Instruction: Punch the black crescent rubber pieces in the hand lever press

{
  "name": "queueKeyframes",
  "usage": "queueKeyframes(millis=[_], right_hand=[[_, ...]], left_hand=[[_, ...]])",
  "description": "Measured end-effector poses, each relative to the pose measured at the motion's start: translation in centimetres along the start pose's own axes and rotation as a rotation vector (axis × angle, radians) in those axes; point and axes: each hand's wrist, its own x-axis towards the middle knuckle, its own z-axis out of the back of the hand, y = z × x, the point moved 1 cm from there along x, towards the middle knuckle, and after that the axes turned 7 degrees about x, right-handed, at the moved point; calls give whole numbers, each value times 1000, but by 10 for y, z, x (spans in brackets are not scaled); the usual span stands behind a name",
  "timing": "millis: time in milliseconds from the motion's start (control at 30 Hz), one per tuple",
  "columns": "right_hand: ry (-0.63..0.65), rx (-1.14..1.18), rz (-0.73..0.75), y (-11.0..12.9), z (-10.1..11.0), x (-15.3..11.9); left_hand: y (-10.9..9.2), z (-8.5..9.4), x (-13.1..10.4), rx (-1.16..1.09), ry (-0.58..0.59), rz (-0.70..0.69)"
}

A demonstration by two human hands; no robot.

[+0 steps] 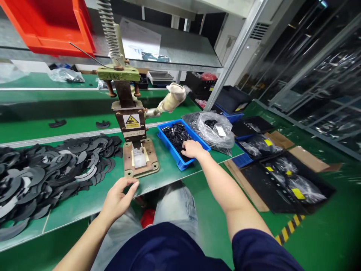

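Note:
My right hand (193, 149) reaches into a blue bin (181, 164) of small, narrow black parts (176, 136). Its fingers are curled down among the pieces, and what lies between the fingertips is too small to make out. My left hand (120, 197) is at the table's front edge, thumb and forefinger apart with nothing visible between them. Just beyond it stands a hand press (131, 122) with a warning label and a wrapped lever (172, 98). A pale block (139, 159) sits on the press base under the ram. Left of the press spreads a heap of curved black pieces (60, 169).
Two curved pieces lie apart behind the heap, one of them near the press (102, 124). A clear plastic bag (216, 131) rests right of the bin. An orange-red bin (56, 37) stands on the shelf above. Boxes of bagged parts (293, 180) are at the right.

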Motion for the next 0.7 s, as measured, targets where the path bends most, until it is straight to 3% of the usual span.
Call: queueKeyframes(millis=[133,433,700], right_hand=[[-45,37,-36,1,4,10],[27,130,-5,8,7,20],[-302,326,13,-3,18,-15]], left_hand=[[-3,-4,-1,-32,25,-14],[-9,-1,-10,-41,70,9],[-19,11,-3,-47,41,-52]])
